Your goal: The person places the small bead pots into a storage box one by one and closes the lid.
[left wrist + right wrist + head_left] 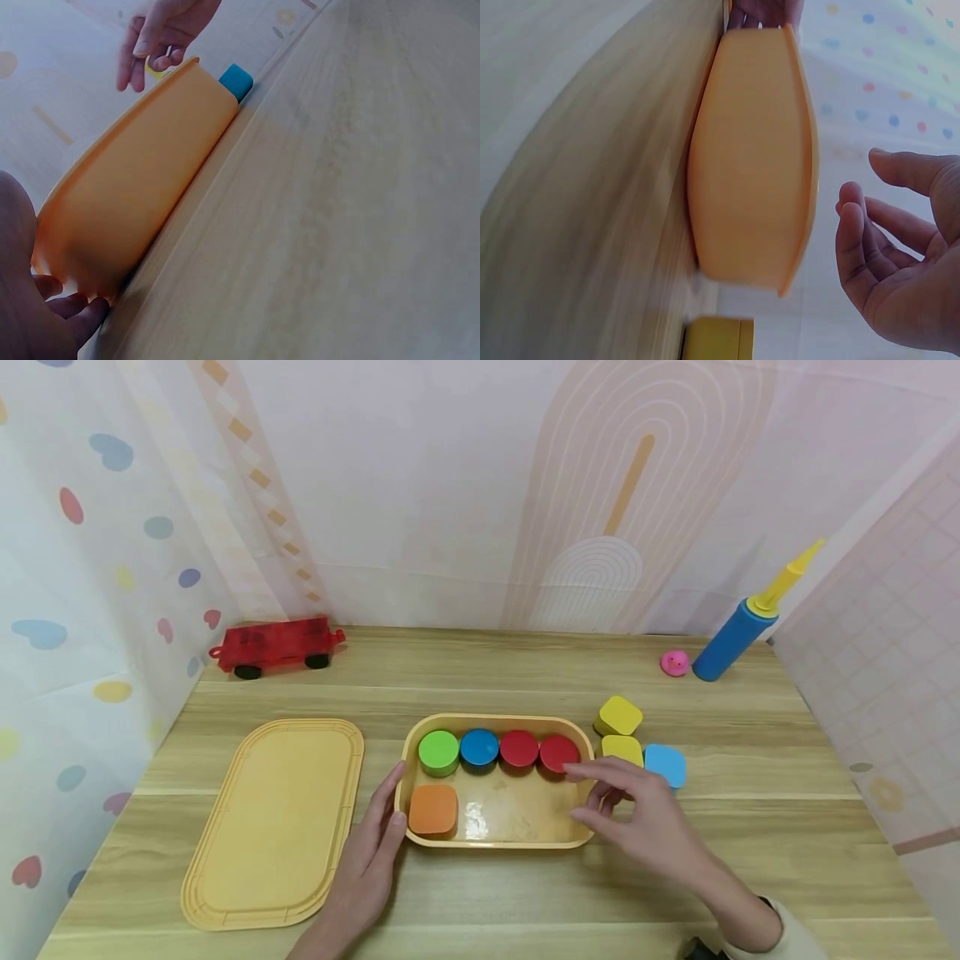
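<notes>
A yellow tray (pixel 498 841) sits near the middle of a wooden table (pixel 525 677), a little toward the front edge. Along the tray's far wall stand four round blocks in a row: a green block (pixel 438 752), a blue block (pixel 479 747), a red block (pixel 519 748) and a second red block (pixel 558 752) at the right end. An orange square block (pixel 433 808) lies in the tray's front left corner.

The left hand (pixel 371 860) rests against the tray's left end, fingers straight and relaxed, gripping nothing. The right hand (pixel 637 814) hovers over the tray's right end with fingers loosely spread and empty; its fingertips (pixel 573 769) are just beside the second red block (whether they touch it cannot be told). The right wrist view shows the same open palm beside the tray's wall.

Just off the tray's right end lie three square blocks close together: a yellow block (pixel 619 716) tilted farthest back, another yellow square (pixel 622 748) in front of it, and a light blue square (pixel 666 764) to its right.

A flat yellow lid (pixel 273 822) lies left of the tray, near the table's front left corner. A red toy wagon (pixel 276 646) stands at the far left corner. Near the far right corner, a blue pump (pixel 738 635) with a yellow nozzle leans against the wall, with a small pink toy (pixel 674 663) just beside it.
</notes>
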Demonstrator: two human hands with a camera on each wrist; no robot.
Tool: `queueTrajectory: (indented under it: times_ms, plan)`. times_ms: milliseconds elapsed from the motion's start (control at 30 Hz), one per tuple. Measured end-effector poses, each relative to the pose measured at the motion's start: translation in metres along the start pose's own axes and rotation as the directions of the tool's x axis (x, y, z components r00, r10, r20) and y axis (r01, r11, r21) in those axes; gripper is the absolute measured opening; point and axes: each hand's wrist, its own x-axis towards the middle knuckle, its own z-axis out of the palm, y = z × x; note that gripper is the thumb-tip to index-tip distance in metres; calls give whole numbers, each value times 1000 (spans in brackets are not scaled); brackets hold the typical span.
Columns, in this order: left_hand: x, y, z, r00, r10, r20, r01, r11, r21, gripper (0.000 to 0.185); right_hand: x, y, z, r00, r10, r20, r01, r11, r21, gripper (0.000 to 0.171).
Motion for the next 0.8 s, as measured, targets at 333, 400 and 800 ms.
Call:
queueTrajectory:
  times_ms: [333,400,800]
  plan:
    - [0,-1,0,1000,10,0,-10,1000,-15,52,-16,14,-29,993,-4,-120,-3,998,-58,47]
    - [0,-1,0,1000,10,0,-10,1000,-20,52,-19,18,-34,990,0,-141,-10,998,-67,47]
    - [0,-1,0,1000,8,2,-8,1000,-15,52,-29,39,-64,968,12,-251,-46,991,-127,50]
